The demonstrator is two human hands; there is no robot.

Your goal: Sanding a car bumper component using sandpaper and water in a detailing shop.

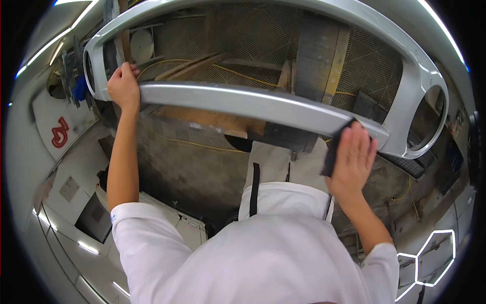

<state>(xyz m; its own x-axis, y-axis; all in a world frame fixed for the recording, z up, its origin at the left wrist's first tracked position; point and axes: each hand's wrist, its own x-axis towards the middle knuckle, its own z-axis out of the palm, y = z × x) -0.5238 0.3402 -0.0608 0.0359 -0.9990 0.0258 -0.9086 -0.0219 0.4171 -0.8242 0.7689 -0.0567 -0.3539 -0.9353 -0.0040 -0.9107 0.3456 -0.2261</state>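
Observation:
A large silver car bumper (228, 99) stretches across the upper part of the head view, its lower bar running from left to right. My left hand (124, 87) is closed around the left end of that bar. Over the bar's right end lies my right hand (354, 152), fingers long and pressed together. Under its palm it holds a dark grey sheet (331, 154) that looks like sandpaper, one edge sticking out on the left. The sheet touches the bumper's edge; my palm hides the rest of it, and the fingertips are slightly blurred.
Wooden boards (192, 66) and a dark upright panel (316, 55) show through the bumper's opening. A yellow cable (223, 148) crosses the floor beneath. At the left stand a white panel with a red mark (58, 129) and a blue cloth-like item (79, 88).

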